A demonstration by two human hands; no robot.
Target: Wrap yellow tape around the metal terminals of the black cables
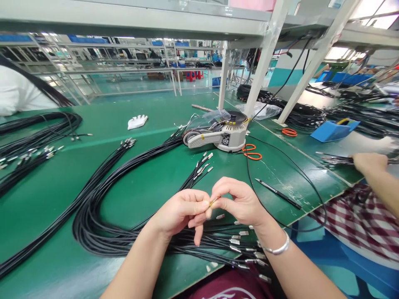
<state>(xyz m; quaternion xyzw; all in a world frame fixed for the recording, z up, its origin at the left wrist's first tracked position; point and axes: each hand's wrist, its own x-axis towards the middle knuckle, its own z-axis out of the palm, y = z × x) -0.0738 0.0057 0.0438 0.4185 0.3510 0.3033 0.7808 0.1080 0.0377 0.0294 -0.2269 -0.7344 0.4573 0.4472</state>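
Observation:
My left hand point(182, 211) and my right hand point(240, 201) meet above the green table point(146, 187), both pinched on one small metal cable end point(214, 201) with a bit of yellowish tape on it. Under my hands lies a bundle of black cables point(102, 207) with metal connectors point(240, 243) fanned out near the table's front edge. A silver bracelet is on my right wrist.
A grey tape dispenser point(222, 135) stands behind my hands, orange scissors point(252, 153) beside it. A black pen-like tool point(277, 193) lies at right. More cable bundles point(34, 137) lie at left, a white glove point(137, 121) farther back. A co-worker's hand point(369, 162) holds cables at right near a blue bin point(333, 131).

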